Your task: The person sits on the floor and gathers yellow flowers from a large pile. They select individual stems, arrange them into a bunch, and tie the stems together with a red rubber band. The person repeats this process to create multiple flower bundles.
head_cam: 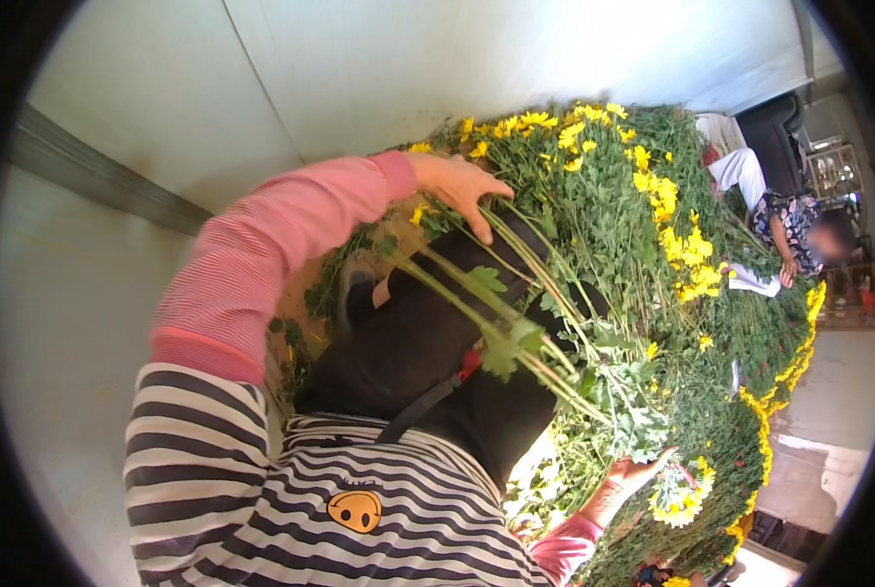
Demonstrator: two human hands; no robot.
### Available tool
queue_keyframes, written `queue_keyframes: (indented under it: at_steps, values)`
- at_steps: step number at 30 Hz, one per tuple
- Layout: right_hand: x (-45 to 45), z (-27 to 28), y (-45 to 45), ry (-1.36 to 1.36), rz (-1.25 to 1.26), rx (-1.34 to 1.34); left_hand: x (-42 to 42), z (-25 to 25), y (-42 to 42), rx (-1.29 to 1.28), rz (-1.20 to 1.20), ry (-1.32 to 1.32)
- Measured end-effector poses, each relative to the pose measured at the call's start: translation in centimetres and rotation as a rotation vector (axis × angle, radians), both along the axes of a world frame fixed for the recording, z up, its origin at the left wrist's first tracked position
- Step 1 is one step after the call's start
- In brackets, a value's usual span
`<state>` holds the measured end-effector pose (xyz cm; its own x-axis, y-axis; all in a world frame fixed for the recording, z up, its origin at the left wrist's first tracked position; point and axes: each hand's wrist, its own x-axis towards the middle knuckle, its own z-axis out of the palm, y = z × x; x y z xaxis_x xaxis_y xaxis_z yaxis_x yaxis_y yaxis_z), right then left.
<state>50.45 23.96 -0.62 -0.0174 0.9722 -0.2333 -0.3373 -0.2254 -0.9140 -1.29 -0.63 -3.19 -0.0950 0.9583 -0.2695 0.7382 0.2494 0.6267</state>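
Observation:
My left hand (463, 194) is at the upper middle, thumb and fingers spread, beside long green flower stems (514, 238) that pass close to the thumb. At the lower right my right hand (632, 477) holds a leafy bunch, its fingers partly hidden by leaves. The bunch's bare stems (496, 330) slant up and left over my lap. Beyond the right hand, yellow chrysanthemum heads (679, 499) show with something reddish around or beside them. A wide heap of cut yellow chrysanthemums (599, 205) lies beyond my legs.
Pale wall panels (408, 66) stand along the left and top. Another person (789, 227) sits among stems at the far right, hands near the flowers. Rows of yellow blooms (767, 440) edge the heap on the right. A black strap (419, 411) crosses my lap.

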Motion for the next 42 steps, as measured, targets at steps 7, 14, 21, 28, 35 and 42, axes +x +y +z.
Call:
queue_keyframes:
  at_steps: [7,14,21,28,35,42]
  values:
    - [0.8,0.6,0.7,0.047,0.004,0.011,-1.6,-2.8,-10.5,0.137,0.19,0.267]
    - [1.0,1.1,-1.1,0.087,0.029,0.038,0.1,-4.8,-9.4,0.256,1.065,-0.957]
    - [-3.1,4.4,-0.3,0.069,-0.101,0.084,-0.7,-23.3,-14.5,0.338,1.259,-1.382]
    - [6.0,5.0,0.6,0.543,-0.149,0.331,0.6,-24.9,-14.9,-0.166,1.222,-1.135]
    - [19.7,2.8,-2.1,0.37,-0.561,0.412,5.3,-20.5,-8.3,-0.253,0.973,-1.047]
    - [36.7,-0.1,-3.5,0.168,-0.905,0.101,3.1,-17.4,-1.5,-0.15,0.964,-0.849]
